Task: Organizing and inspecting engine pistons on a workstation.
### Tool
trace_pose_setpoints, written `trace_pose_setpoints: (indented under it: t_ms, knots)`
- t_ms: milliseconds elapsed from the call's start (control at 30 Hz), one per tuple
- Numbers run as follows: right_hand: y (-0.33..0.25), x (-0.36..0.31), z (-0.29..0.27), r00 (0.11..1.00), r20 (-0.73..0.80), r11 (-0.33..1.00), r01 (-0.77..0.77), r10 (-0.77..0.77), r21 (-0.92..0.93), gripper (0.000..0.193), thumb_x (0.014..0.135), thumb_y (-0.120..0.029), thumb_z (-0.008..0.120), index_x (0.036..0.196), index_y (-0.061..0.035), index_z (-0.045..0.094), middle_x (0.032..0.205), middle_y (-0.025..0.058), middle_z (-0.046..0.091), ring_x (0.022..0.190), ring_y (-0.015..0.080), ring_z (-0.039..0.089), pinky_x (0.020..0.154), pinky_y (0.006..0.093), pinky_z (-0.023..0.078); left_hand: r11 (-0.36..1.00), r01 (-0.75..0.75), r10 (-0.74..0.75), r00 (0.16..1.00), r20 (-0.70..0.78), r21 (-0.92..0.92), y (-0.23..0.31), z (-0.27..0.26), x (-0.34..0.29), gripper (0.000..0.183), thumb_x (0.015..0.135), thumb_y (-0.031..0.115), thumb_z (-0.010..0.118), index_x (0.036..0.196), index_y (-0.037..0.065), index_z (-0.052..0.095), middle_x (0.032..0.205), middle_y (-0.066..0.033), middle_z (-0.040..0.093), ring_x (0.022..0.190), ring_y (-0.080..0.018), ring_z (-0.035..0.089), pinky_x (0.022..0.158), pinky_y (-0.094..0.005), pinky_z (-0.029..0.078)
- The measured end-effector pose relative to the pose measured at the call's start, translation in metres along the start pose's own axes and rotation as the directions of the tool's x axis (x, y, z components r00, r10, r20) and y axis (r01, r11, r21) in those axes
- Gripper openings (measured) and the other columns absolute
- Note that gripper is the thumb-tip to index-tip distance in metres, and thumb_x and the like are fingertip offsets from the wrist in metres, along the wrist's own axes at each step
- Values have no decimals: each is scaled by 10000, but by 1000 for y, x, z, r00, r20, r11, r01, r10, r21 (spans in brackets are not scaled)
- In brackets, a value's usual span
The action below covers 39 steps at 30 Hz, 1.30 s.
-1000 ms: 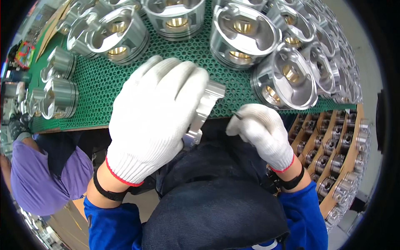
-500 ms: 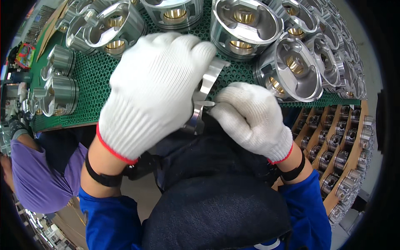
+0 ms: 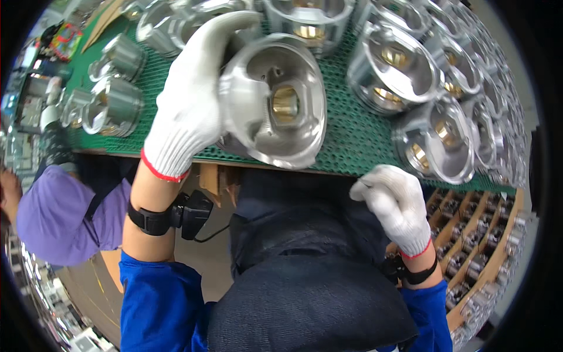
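Observation:
My left hand (image 3: 190, 102), in a white knitted glove with a red cuff edge, is closed round the left side of a silver metal piston (image 3: 305, 138). The piston is tilted with its hollow side toward me, showing a brass-coloured bushing (image 3: 285, 104) inside. It is held over the green perforated mat (image 3: 346, 138). My right hand (image 3: 396, 202), gloved the same way, is apart from it, near the front edge of the mat on the right. Its fingers are curled together, and whatever they hold, if anything, is hidden.
Many pistons stand on the mat at the right, including a large piston (image 3: 393, 64); smaller pistons (image 3: 120, 105) are at the left. A wooden rack (image 3: 469, 234) with rows of metal parts stands below right. Another person in purple (image 3: 64, 217) works at the left.
My left hand has turned the piston so that its hollow faces me. My right hand has drawn away to the lower right, and the thin pointed tool at its fingertips no longer shows.

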State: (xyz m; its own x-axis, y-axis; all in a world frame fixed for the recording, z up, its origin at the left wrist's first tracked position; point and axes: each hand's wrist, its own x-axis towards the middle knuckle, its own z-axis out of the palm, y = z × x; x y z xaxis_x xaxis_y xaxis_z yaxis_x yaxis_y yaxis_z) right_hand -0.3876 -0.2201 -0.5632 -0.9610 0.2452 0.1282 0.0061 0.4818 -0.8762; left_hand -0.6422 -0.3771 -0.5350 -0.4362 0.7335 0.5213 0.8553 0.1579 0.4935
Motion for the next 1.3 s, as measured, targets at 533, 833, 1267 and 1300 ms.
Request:
trace_pose_setpoints:
  t_ms: [533, 833, 1267, 1300]
  knots:
    - [21, 22, 4, 880, -56, 828, -422, 473, 369, 509, 884, -488, 580, 850, 15, 649, 605, 6, 529, 465, 64, 430, 427, 216, 308, 950, -311, 298, 909, 291, -1, 2, -77, -45, 397, 637, 227, 812, 983, 73, 691, 906, -79, 629, 828, -295, 624, 777, -431, 525]
    - [36, 9, 8, 892, -178, 880, -343, 415, 330, 639, 866, -642, 574, 816, -5, 595, 564, -12, 466, 423, 56, 382, 399, 213, 266, 928, -348, 214, 788, 578, 130, 0, -68, -56, 294, 813, 404, 690, 878, 124, 630, 867, -34, 600, 838, -229, 596, 828, -379, 464]
    - [40, 12, 8, 900, -169, 873, -321, 402, 367, 482, 922, -512, 547, 825, -41, 580, 571, -27, 451, 443, 40, 352, 413, 194, 242, 555, 347, -481, 875, -48, 756, -92, -209, -145, 388, 732, 306, 749, 970, 16, 650, 917, -163, 639, 894, -363, 597, 802, -439, 473]
    - [38, 13, 9, 903, -174, 879, -315, 394, 358, 482, 922, -512, 547, 825, -41, 580, 571, -27, 451, 443, 40, 352, 413, 194, 242, 557, 334, -433, 898, -78, 760, -112, -212, -146, 377, 736, 306, 748, 948, 12, 646, 909, -167, 637, 886, -368, 597, 796, -443, 472]
